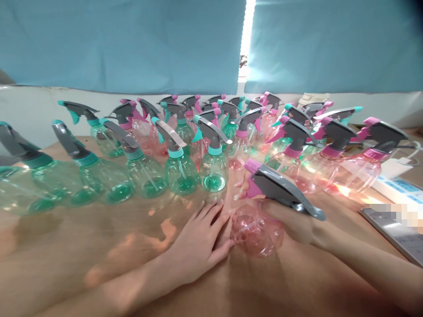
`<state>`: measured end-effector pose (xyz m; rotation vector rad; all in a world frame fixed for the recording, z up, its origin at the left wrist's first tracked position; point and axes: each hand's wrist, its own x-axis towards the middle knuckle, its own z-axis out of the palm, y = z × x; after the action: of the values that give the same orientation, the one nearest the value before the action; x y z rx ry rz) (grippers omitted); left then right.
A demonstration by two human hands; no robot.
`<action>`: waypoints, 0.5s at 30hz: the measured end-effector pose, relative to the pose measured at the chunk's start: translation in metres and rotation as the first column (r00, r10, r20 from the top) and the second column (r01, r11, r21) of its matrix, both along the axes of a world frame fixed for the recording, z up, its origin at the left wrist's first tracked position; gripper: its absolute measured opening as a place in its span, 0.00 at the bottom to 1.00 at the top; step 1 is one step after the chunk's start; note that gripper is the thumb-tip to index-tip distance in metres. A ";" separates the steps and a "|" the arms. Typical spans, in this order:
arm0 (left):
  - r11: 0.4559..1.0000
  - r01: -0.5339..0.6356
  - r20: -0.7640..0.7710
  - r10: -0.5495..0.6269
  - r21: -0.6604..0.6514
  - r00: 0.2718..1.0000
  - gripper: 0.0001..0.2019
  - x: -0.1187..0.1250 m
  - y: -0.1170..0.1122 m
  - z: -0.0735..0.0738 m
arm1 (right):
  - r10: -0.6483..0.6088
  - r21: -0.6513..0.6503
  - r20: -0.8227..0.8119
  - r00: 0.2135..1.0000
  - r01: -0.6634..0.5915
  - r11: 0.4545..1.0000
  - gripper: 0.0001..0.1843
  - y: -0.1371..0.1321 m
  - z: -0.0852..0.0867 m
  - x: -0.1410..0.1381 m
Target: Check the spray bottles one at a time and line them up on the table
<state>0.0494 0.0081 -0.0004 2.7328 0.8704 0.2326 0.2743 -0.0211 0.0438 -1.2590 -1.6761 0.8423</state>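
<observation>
A pink spray bottle (pixel 256 235) with a grey and pink trigger head (pixel 277 187) stands, slightly tilted, near the middle front of the table. My right hand (pixel 282 215) is wrapped round its neck from the right, with fingertips showing beyond the pink trigger. Just left of this bottle, my left hand (pixel 205 235) lies flat on the table, fingers stretched out, its thumb close to the bottle's base. Beyond my left hand is a green spray bottle (pixel 214 171) in a row of similar green ones. Part of my right palm is hidden behind the trigger head.
More pink spray bottles (pixel 360 169) stand at the right, with several mixed pink and green ones behind. A dark flat phone-like device (pixel 393 231) and a white-and-blue power strip (pixel 396 187) lie on the right. Blue curtains (pixel 132 44) hang at the back.
</observation>
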 end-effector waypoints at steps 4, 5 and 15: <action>1.000 0.007 0.001 -0.007 0.005 1.000 0.27 -0.001 0.001 -0.002 | 0.042 0.029 -0.098 0.994 -0.040 0.999 0.13 0.001 0.019 -0.012; 1.000 0.006 0.002 -0.006 0.004 1.000 0.27 -0.001 0.001 -0.002 | 0.062 0.031 -0.117 0.991 -0.059 0.998 0.13 0.001 0.021 -0.014; 1.000 0.000 0.007 0.000 -0.002 1.000 0.26 -0.001 0.000 -0.001 | 0.041 0.027 -0.128 0.991 -0.038 0.999 0.10 0.000 0.021 -0.017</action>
<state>0.0483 0.0086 -0.0016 2.7284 0.8677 0.2411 0.2574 -0.0210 0.0644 -1.1341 -1.6077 0.9048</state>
